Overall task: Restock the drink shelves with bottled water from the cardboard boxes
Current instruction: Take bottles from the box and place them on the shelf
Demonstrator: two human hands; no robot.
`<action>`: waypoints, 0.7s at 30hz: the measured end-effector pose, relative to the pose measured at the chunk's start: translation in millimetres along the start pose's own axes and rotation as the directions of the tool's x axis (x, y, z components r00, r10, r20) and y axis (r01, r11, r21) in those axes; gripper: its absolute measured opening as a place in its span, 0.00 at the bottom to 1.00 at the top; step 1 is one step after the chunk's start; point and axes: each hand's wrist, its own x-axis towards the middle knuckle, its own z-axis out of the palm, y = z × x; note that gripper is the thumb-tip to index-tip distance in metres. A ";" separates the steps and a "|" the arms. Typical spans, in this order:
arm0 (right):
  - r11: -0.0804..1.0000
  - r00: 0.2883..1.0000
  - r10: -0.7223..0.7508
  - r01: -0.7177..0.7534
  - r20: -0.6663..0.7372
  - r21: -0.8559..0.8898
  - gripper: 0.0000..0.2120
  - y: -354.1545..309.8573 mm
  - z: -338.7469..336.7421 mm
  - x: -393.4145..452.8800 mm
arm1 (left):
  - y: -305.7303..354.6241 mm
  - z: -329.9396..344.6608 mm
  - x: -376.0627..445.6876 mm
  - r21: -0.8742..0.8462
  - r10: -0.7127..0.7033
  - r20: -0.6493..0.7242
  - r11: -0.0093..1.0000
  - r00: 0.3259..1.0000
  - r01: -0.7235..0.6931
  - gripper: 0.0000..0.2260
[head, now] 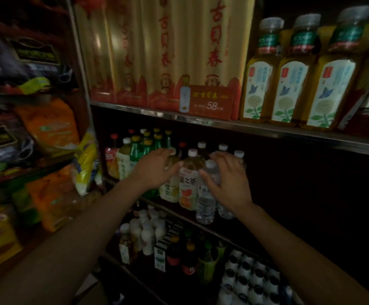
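Both hands at the middle drink shelf (267,235). Right hand (229,183) is wrapped loosely around the shoulder of a clear water bottle (205,201) at the shelf front; thumb on its near-left side, fingers spread over the top toward a second water bottle (225,211) just right of it. Whether it is truly clamped or only resting, cannot tell; fingers are fairly wide. Left hand (157,167) rests fingers-out on the shoulder of a pale tea bottle (170,188), thumb toward the fruit tea bottle (188,186) standing between the two hands. Fingers look relaxed, no clear pinch.

Key relation: the water bottles stand upright, long axis vertical, right under the right hand, so that hand is nearer. Dark open shelf space lies right of them and farther back. Likely next move: slide the water right or back into that gap while the left steadies the tea row. Risk: tipping tightly packed neighbours.

No cardboard boxes in view. Upper shelf: green-label tea bottles (289,84), red-gold gift boxes (179,51).
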 end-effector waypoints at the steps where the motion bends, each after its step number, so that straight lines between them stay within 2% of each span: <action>1: 0.999 0.999 -0.040 0.040 0.032 0.008 0.29 -12.7 5.7 4.7 | -11.1 -5.4 -10.4 0.012 -0.027 0.000 1.000 1.000 0.027 0.31; 5: 0.988 0.978 -0.149 0.140 0.144 0.070 0.32 -71.4 38.7 18.0 | -62.4 -32.6 -60.0 0.088 -0.149 -0.033 0.985 0.988 0.151 0.33; 9: 0.971 0.943 -0.229 0.204 0.240 0.123 0.28 -144.5 73.2 19.1 | -116.4 -65.6 -128.4 0.156 -0.304 -0.051 0.939 0.951 0.308 0.30; 15: 0.915 0.855 -0.394 0.330 0.337 0.231 0.28 -280.1 110.4 -3.7 | -189.4 -125.4 -264.8 0.191 -0.568 -0.120 0.791 0.814 0.581 0.34; 18: 0.874 0.812 -0.471 0.378 0.345 0.306 0.31 -359.1 126.2 -28.0 | -214.6 -157.8 -348.7 0.233 -0.637 -0.152 0.720 0.756 0.653 0.32; 21: 0.836 0.756 -0.529 0.388 0.385 0.387 0.27 -440.7 135.1 -66.4 | -235.2 -187.3 -440.8 0.337 -0.713 -0.126 0.623 0.689 0.706 0.33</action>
